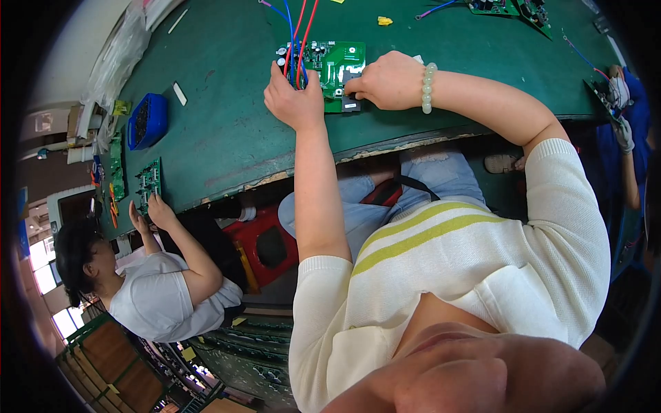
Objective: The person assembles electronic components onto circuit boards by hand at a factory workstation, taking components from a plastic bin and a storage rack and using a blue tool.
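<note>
A green circuit board (337, 60) lies on the green work table (227, 124) in front of me. Red and blue wires (297, 27) run from its left part toward the far edge. My left hand (292, 96) rests on the board's left side with fingers pinching the wires. My right hand (389, 79), with a pale bead bracelet on the wrist, presses a small black part (350, 104) at the board's near edge.
A blue tray (147, 120) stands on the table at left. A co-worker at lower left holds another green board (147, 182). More boards (513, 8) lie at the far right, where another person's gloved hand (623, 134) works. A yellow scrap (384, 20) lies beyond my board.
</note>
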### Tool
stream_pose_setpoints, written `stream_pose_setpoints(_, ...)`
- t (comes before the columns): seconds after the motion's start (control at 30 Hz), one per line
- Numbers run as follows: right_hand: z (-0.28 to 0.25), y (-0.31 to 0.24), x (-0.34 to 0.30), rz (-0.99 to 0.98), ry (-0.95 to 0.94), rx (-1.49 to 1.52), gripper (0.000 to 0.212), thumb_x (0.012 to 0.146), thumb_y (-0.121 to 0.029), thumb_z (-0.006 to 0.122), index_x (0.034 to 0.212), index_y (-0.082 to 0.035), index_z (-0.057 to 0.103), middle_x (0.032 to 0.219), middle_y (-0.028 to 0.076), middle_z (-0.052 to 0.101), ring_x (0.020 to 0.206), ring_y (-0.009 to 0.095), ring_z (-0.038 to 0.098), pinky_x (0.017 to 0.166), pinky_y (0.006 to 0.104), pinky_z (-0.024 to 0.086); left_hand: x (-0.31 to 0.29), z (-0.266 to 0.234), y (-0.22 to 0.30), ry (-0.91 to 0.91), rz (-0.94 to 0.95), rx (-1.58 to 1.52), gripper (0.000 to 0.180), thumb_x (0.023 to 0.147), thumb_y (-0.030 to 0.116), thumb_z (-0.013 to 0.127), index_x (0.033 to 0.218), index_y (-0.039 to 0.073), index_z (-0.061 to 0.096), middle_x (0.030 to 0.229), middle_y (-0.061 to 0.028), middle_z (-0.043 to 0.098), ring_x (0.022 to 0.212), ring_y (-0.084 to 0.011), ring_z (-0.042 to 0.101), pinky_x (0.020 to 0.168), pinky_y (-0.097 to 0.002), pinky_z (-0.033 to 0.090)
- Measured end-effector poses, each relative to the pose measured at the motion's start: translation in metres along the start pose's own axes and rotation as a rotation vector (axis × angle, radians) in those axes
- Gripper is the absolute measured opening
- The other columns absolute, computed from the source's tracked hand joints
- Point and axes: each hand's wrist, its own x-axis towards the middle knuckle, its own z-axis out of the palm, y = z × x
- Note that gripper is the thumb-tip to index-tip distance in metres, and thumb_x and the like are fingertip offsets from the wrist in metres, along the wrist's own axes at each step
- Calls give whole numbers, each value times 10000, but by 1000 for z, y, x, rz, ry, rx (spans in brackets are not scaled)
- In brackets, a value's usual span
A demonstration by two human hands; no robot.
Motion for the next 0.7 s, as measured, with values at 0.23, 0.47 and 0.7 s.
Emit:
stream_pose_setpoints(0.23, -8, -4, 3, -8, -73, 6, 237, 871, -238, 541, 1092, -211, 623, 778, 90, 672, 712, 272, 655, 612, 398, 500, -1, 0, -4, 0, 4, -7, 586, 618, 223, 704, 1131, -17, 556, 988, -140, 625, 882, -308, 570, 775, -415, 432)
stream_pose_setpoints(0.47, 1, -8, -2, 60, -21, -7, 233, 877, -228, 523, 1087, -210, 623, 774, 106, 657, 697, 278, 652, 583, 397, 497, 3, 1, 1, 14, 0, 0, 569, 621, 218, 697, 1123, -15, 564, 989, -137, 628, 881, -302, 572, 775, -413, 434)
stream_pose_setpoints(0.7, 21, -15, -10, 152, 134, 46, 237, 900, -262, 485, 1090, -218, 618, 762, 121, 616, 639, 288, 623, 556, 406, 489, 0, 0, -2, 23, -9, -4, 550, 640, 223, 689, 1122, -12, 566, 970, -133, 634, 868, -299, 577, 772, -415, 438)
